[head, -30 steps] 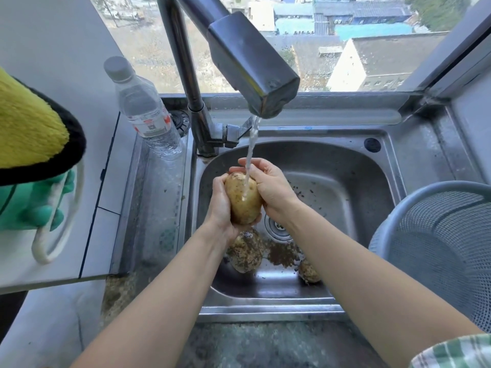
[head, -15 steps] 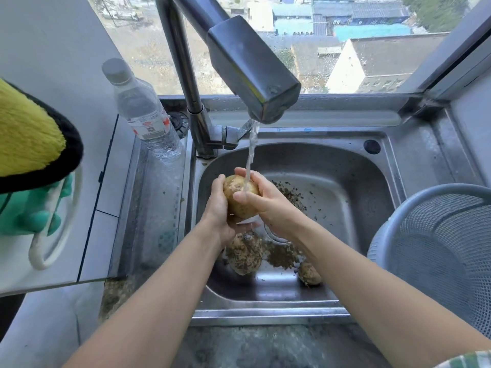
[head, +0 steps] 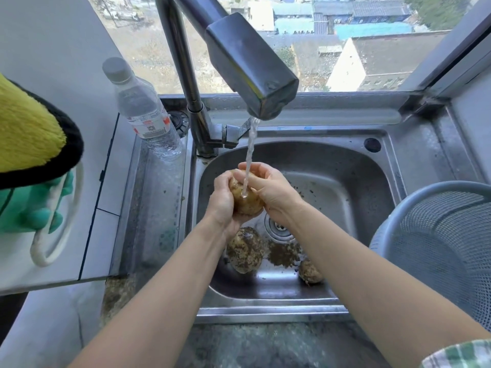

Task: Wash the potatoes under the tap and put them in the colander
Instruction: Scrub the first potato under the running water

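I hold a yellow-brown potato [head: 245, 199] between both hands under the running stream from the steel tap [head: 249, 65]. My left hand [head: 223, 203] cups its left side and my right hand [head: 268, 189] wraps its right side and top. Water hits the potato's middle. Two muddy potatoes lie on the sink floor below: a large one [head: 245, 252] and a smaller one [head: 309, 272], partly hidden by my right forearm. The grey mesh colander [head: 438, 240] stands on the counter at the right, with nothing visible inside.
The steel sink [head: 345, 181] has loose dirt around the drain [head: 279, 227]. A plastic water bottle [head: 144, 112] stands at the sink's back left corner. A yellow-black cloth [head: 32, 131] and green rubber gloves [head: 29, 205] hang at the left. A window lies behind the tap.
The potato has been turned in my hands under the water; my right hand has shifted from over its front to its right side and top. The potatoes in the sink have not moved.
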`<state>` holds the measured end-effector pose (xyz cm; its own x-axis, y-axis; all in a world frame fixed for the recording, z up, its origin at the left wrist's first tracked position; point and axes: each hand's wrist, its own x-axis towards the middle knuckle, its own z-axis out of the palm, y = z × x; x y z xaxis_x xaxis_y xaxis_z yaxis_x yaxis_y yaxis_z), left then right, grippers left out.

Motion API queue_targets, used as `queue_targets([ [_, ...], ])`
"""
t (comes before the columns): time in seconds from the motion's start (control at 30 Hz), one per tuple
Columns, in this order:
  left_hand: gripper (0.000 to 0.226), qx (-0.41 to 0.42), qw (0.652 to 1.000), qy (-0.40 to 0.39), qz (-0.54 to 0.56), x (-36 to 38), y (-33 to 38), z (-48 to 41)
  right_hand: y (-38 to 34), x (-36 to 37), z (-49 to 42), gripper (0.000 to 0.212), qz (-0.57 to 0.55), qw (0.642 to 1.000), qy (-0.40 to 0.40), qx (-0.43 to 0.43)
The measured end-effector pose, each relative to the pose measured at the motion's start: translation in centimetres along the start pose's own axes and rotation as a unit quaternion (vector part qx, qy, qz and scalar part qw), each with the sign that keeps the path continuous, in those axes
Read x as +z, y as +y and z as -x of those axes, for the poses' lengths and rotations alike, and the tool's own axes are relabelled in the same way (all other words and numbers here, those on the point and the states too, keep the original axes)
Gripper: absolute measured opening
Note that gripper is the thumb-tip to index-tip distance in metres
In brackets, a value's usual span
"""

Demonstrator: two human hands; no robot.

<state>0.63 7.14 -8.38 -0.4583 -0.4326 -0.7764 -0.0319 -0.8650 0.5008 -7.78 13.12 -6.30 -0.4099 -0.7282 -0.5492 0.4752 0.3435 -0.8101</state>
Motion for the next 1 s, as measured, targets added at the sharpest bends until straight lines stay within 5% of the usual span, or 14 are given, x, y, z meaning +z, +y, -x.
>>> queue_targets([
  [0.07,0.046,-0.010,1.000,0.002,0.005,-0.2,0.2,-0.1,0.5,-0.3,-0.4,0.036,0.017,1.000,0.008,-0.006],
  [0.2,0.052,-0.043,0.999,0.010,0.022,-0.4,0.9,-0.1,1.1,-2.1,-0.3,0.068,0.027,0.988,-0.151,-0.011],
  [0.37,0.048,-0.036,0.999,-0.023,0.027,-0.5,0.7,0.0,2.4,-0.4,-0.2,0.063,0.181,0.972,-0.021,-0.145],
  [0.53,0.046,-0.023,0.995,-0.083,0.057,-1.0,0.6,0.0,2.1,-0.8,-0.3,0.047,0.165,0.976,-0.052,-0.133],
  [0.67,0.041,0.004,0.992,-0.088,0.087,0.0,-0.2,0.2,1.4,1.5,-0.4,0.016,0.176,0.959,0.129,-0.182],
  [0.73,0.038,0.013,0.992,-0.076,0.103,0.0,0.1,0.1,1.1,1.2,-0.5,0.014,0.130,0.975,0.079,-0.160],
  [0.8,0.036,0.020,0.993,-0.066,0.094,-0.5,0.7,0.1,0.9,-0.5,-0.3,0.027,0.060,0.990,-0.066,-0.111],
  [0.9,0.039,0.008,0.996,-0.059,0.067,-0.9,0.7,0.3,0.6,-2.6,-0.2,0.053,-0.028,0.972,-0.227,-0.048],
  [1.0,0.044,0.003,0.996,-0.045,0.074,-0.5,0.2,0.3,0.3,-2.3,-0.6,0.055,-0.022,0.983,-0.179,-0.034],
])
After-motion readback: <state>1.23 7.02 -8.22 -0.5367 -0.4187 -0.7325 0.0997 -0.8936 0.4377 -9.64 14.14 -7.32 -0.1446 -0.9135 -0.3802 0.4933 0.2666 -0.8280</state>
